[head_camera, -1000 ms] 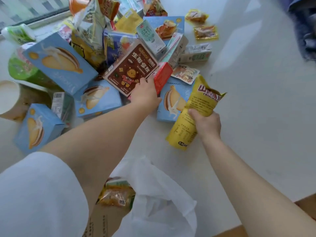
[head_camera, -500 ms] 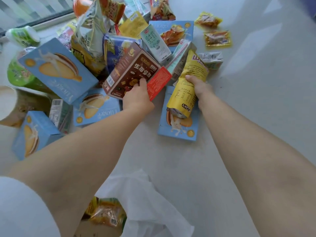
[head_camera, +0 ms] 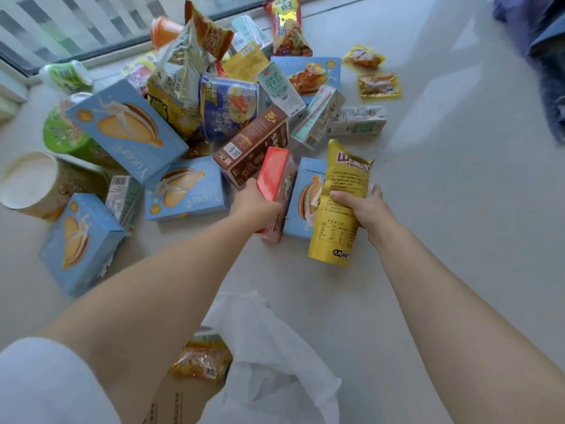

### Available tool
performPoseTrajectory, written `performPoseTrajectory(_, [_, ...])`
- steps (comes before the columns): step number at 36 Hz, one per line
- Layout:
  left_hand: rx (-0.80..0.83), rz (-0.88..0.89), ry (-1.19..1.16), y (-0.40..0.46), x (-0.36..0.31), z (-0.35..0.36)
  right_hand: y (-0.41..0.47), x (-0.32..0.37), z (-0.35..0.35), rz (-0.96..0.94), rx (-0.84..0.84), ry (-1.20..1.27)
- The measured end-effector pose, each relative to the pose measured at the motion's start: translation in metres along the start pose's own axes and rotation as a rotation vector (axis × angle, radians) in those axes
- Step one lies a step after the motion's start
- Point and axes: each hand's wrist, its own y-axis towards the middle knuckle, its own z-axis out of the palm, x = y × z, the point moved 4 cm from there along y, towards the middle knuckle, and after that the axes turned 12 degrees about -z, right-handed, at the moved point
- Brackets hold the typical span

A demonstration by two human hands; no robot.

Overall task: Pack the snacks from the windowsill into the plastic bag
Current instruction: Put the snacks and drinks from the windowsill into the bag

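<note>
A heap of snacks covers the pale windowsill [head_camera: 443, 209]. My left hand [head_camera: 255, 203] grips a red-and-pink snack box [head_camera: 276, 182], lifted at the heap's near edge, just below a brown biscuit box [head_camera: 253, 145]. My right hand [head_camera: 362, 206] holds a yellow snack pouch [head_camera: 342, 197] upright over a blue cake box [head_camera: 305, 197]. The white plastic bag [head_camera: 275, 347] lies open at the sill's near edge, below my arms, with an orange snack packet [head_camera: 201, 359] inside it.
Several blue cake boxes [head_camera: 125, 130], milk cartons [head_camera: 281, 88], chip bags [head_camera: 180, 78] and two small orange sachets [head_camera: 379, 85] lie around. A paper cup [head_camera: 33, 182] and green tub [head_camera: 64, 133] stand at left. The window frame [head_camera: 91, 53] runs behind; dark fabric [head_camera: 547, 56] lies at right.
My left hand let go of the brown box and now grips the red-and-pink box. My right hand drew the yellow pouch back toward me from the heap.
</note>
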Motion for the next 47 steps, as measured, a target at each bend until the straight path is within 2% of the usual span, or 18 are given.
performPoseTrajectory(4, [0.014,-0.041,-0.053,-0.008,0.007,0.006,0.000,-0.008,0.008,0.044,0.042,-0.126])
performPoseTrajectory(7, [0.015,-0.043,-0.062,-0.012,0.010,0.006,-0.004,-0.007,0.010,0.078,-0.031,-0.335])
performPoseTrajectory(10, [0.015,-0.034,-0.054,-0.014,0.010,0.009,-0.008,-0.012,0.014,0.137,-0.052,-0.230])
performPoseTrajectory(13, [0.013,-0.026,-0.058,-0.012,0.009,0.010,0.012,-0.029,0.013,0.150,-0.004,-0.156])
performPoseTrajectory(19, [-0.036,0.002,-0.046,-0.011,0.008,0.014,0.047,-0.058,0.003,0.171,0.066,-0.185])
performPoseTrajectory(28, [0.012,-0.036,-0.103,-0.012,0.012,0.010,-0.007,-0.003,0.026,0.076,-0.214,-0.322])
performPoseTrajectory(34, [0.040,-0.065,-0.148,-0.016,0.016,0.005,-0.018,0.004,0.022,-0.008,-0.266,-0.330])
performPoseTrajectory(40, [-0.096,0.071,-0.128,-0.020,-0.004,-0.019,-0.014,0.026,0.025,-0.133,-0.292,-0.286])
performPoseTrajectory(44, [-0.221,0.191,-0.090,-0.020,-0.020,-0.038,0.001,0.048,0.034,-0.126,-0.247,0.010])
performPoseTrajectory(47, [-0.360,0.213,-0.215,-0.018,-0.027,-0.054,0.021,0.067,0.041,-0.173,-0.157,0.122])
